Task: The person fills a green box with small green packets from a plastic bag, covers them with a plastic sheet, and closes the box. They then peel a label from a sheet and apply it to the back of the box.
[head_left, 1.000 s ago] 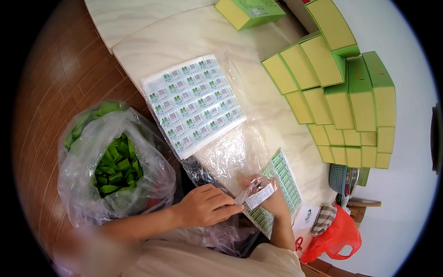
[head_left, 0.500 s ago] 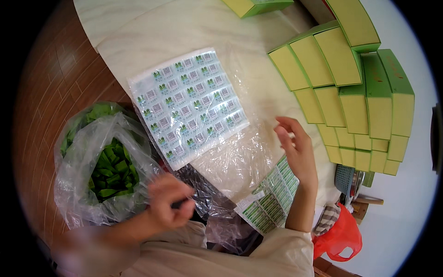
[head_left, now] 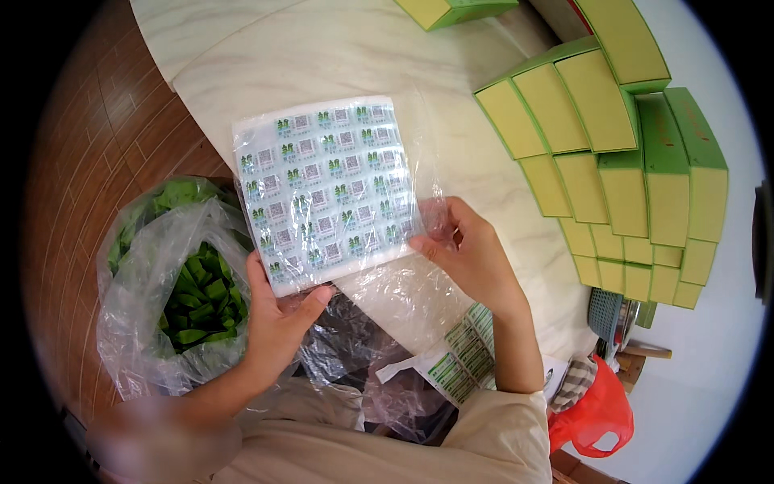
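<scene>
A stack of sticker sheets (head_left: 326, 181), white with rows of small green-and-blue labels bearing square codes, lies in clear plastic over the table. My left hand (head_left: 282, 315) grips its near left corner, thumb on top and fingers along the side. At the near right corner, my right hand (head_left: 476, 258) pinches the stack's edge and the loose plastic; some of its fingers are hidden beneath. Crumpled clear plastic film (head_left: 395, 298) spreads below the stack. Beside my right forearm lies a green-and-white printed label sheet (head_left: 463, 359), partly covered by that arm.
Left of me stands a clear plastic bag (head_left: 133, 323) of green leaves (head_left: 201, 298). Green-and-yellow boxes (head_left: 580, 177) are piled at the right, with another box (head_left: 455, 12) at the far edge. A red bag (head_left: 597, 415) and a blue-grey basket (head_left: 603, 313) sit lower right.
Both hands have come to the sticker stack and taken hold of its near corners. The stack has shifted slightly to the right and turned a little.
</scene>
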Tool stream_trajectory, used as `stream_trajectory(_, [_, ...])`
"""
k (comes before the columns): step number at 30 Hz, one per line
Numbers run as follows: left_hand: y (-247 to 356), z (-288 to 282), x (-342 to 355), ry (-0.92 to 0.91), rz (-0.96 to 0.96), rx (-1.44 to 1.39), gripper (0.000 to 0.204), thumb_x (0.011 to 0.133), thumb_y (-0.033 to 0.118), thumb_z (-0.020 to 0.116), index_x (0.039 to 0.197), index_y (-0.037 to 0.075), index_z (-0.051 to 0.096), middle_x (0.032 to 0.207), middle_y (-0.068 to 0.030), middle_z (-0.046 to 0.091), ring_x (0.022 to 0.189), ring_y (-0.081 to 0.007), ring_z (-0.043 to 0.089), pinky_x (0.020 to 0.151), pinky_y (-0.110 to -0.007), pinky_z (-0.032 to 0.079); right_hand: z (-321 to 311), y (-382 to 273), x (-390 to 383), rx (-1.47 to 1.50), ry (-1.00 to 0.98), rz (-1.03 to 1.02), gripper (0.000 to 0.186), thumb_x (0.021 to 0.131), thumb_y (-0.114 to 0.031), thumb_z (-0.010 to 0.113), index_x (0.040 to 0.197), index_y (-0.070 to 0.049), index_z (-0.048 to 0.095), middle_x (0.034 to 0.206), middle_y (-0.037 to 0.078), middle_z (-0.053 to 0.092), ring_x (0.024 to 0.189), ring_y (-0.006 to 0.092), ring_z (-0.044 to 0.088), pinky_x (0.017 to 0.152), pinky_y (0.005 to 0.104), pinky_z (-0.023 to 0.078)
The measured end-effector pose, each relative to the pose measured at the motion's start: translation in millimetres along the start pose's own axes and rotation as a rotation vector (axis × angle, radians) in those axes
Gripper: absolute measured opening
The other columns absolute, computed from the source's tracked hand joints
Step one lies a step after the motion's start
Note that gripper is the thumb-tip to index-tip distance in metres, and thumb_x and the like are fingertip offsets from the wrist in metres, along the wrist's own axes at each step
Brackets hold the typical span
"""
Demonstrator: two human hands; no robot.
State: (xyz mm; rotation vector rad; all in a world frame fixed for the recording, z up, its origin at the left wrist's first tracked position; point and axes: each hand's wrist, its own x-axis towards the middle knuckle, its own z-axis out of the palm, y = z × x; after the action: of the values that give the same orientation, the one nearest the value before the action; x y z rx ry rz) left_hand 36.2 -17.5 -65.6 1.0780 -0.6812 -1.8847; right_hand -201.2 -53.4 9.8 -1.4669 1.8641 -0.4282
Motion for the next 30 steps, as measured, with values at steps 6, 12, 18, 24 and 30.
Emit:
stream_trajectory(6, [10.7, -11.0, -1.5, -0.041, 0.004, 0.091, 0.053, 0.088, 0.003, 0.063, 0.130, 0.002, 0.031, 0.115, -0.0128, 0.057, 0.097, -0.0181, 0.062, 0.081, -0.031, 0.054, 3.6, 2.9, -11.9, 0.105, -0.070, -0.034, 0.030, 0.082, -0.015, 0.071, 0.100, 0.002, 0.055, 0.073, 0.003, 0.052, 0.066, 0.0115, 0.048, 0.060, 0.0272, 0.042])
stream_trajectory(12, [4.1, -18.6, -6.2, -0.042, 0.061, 0.015, 0.050, 0.088, 0.004, 0.063, 0.129, 0.000, 0.035, 0.111, -0.0107, 0.060, 0.087, -0.0172, 0.064, 0.074, -0.028, 0.052, 15.5, 12.0, -24.5, 0.257, -0.035, -0.064, 0.030, 0.086, -0.016, 0.068, 0.106, 0.003, 0.055, 0.075, 0.002, 0.054, 0.065, 0.0082, 0.046, 0.060, 0.0242, 0.041])
stream_trajectory(18, [22.3, -29.6, -18.9, -0.087, -0.083, -0.014, 0.042, 0.086, 0.003, 0.064, 0.122, 0.000, 0.042, 0.104, -0.0099, 0.064, 0.087, -0.0168, 0.065, 0.072, -0.027, 0.052, 15.1, -11.5, -31.5, 0.640, -0.135, 0.246, 0.035, 0.094, -0.028, 0.057, 0.113, 0.001, 0.056, 0.080, 0.002, 0.059, 0.064, 0.0065, 0.051, 0.054, 0.0218, 0.040])
stream_trajectory(24, [38.7, -36.8, -35.7, -0.204, -0.110, 0.024, 0.039, 0.085, 0.002, 0.065, 0.118, -0.001, 0.046, 0.103, -0.0100, 0.065, 0.082, -0.0164, 0.065, 0.072, -0.028, 0.053, 30.4, -2.8, -31.1, 1.024, -0.219, 0.382, 0.046, 0.096, -0.030, 0.050, 0.120, 0.009, 0.052, 0.115, 0.016, 0.062, 0.095, 0.0187, 0.064, 0.081, 0.0295, 0.052])
stream_trajectory(30, [38.4, -56.6, -50.3, -0.272, -0.037, 0.111, 0.038, 0.085, -0.001, 0.064, 0.119, -0.003, 0.047, 0.104, -0.0105, 0.064, 0.085, -0.0162, 0.064, 0.076, -0.033, 0.056, 39.0, -1.9, -32.1, 1.037, -0.231, 0.311, 0.036, 0.094, -0.030, 0.055, 0.112, 0.001, 0.058, 0.094, 0.006, 0.066, 0.076, 0.0085, 0.060, 0.064, 0.0214, 0.047])
